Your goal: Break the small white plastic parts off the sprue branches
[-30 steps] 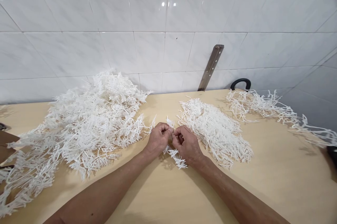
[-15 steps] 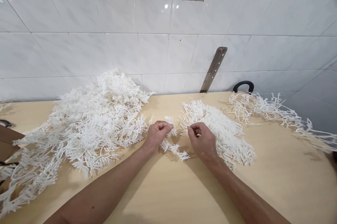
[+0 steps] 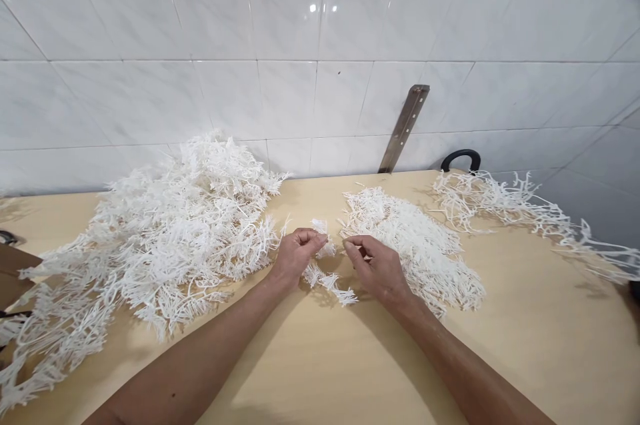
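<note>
My left hand (image 3: 299,254) is pinched on a small white branched piece (image 3: 329,283), part of which hangs below the fingers over the table. Just to its right, my right hand (image 3: 376,265) has thumb and index finger pressed together; whatever is between them is too small to make out. The two hands are a short gap apart. Beside my left hand rises a large heap of white branched pieces (image 3: 185,225). A flatter pile of small white pieces (image 3: 410,232) lies behind and to the right of my right hand.
More white branching strands (image 3: 525,208) trail along the right side of the wooden table (image 3: 320,372). Behind them stands a black curved handle (image 3: 461,155). A metal strip (image 3: 404,128) leans on the tiled wall. A brown box (image 3: 15,272) is at the left edge.
My right hand has moved left, closer to my left hand, its fingers still pinched. My left hand stays nearly where it was. The view has shifted slightly.
</note>
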Action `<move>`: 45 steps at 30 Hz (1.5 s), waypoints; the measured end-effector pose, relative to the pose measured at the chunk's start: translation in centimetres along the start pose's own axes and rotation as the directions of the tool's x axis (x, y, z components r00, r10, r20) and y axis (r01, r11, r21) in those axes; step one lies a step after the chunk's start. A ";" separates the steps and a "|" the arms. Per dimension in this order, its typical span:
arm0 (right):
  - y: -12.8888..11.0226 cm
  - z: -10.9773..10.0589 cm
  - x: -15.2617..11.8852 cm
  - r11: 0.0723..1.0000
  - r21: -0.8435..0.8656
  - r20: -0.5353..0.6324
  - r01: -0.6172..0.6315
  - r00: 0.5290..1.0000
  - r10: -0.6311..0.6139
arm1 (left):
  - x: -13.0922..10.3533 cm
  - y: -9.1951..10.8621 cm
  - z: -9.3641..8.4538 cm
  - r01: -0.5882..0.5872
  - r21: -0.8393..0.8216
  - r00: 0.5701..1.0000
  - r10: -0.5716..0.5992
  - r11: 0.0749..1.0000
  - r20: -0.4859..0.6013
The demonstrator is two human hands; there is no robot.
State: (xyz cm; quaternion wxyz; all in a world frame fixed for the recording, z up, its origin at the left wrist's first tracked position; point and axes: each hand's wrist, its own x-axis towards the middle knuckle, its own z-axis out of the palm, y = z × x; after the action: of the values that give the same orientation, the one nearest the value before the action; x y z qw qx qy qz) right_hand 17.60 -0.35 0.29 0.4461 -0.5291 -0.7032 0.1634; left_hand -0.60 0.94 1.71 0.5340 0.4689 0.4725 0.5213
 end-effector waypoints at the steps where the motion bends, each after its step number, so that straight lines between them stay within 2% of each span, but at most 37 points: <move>1: -0.2 0.3 -0.2 1.000 0.027 0.032 0.008 0.999 -0.009 | 0.0 0.0 0.0 -0.001 0.000 1.000 0.001 1.000 0.007; 5: -0.4 1.3 -0.6 0.998 0.061 0.106 -0.013 0.994 0.007 | -0.1 0.0 0.1 -0.030 0.039 0.998 0.028 0.999 0.055; 9: -0.2 1.5 -0.6 0.992 0.093 0.134 -0.091 0.988 0.078 | -0.2 0.0 0.2 -0.077 0.072 0.996 0.074 0.994 0.043; 12: 0.0 1.3 -0.5 0.970 0.162 0.143 -0.179 0.977 0.156 | -0.1 -0.3 0.0 -0.032 0.021 0.999 0.031 0.999 0.035; 17: 0.4 0.8 -0.1 0.857 0.375 0.201 -0.353 0.934 0.297 | 0.6 -1.1 -0.2 0.101 -0.117 0.995 -0.100 0.988 0.021; 22: 1.1 0.7 0.1 0.759 0.502 0.246 -0.416 0.909 0.335 | 0.6 -1.1 -0.1 0.047 -0.101 0.998 -0.051 0.994 -0.041; 29: 1.4 0.6 0.1 0.802 0.435 0.249 -0.409 0.911 0.330 | 0.2 -1.1 0.0 0.005 -0.011 0.999 -0.004 1.000 0.038; 34: 0.9 0.7 -0.1 0.852 0.369 0.280 -0.371 0.919 0.279 | 0.4 -1.6 -0.1 -0.145 0.094 0.989 0.141 0.985 0.050; 39: -0.4 0.4 -0.1 0.914 0.282 0.326 -0.291 0.925 0.194 | -0.4 -1.0 0.1 -0.283 0.241 0.959 0.267 0.928 0.097; 42: -0.3 0.1 0.1 0.950 0.232 0.258 -0.211 0.955 0.149 | -0.9 -0.6 0.3 -0.387 0.318 0.922 0.355 0.865 0.157; 45: 0.5 -0.1 0.3 0.956 0.208 0.137 -0.207 0.974 0.181 | -1.1 -0.7 0.4 -0.461 0.353 0.887 0.406 0.814 0.221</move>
State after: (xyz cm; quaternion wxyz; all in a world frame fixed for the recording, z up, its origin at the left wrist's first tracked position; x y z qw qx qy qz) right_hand 17.98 0.06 0.15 0.4419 -0.5323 -0.6501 0.3142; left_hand -0.18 -0.14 1.07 0.3257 0.6966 0.4111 0.4895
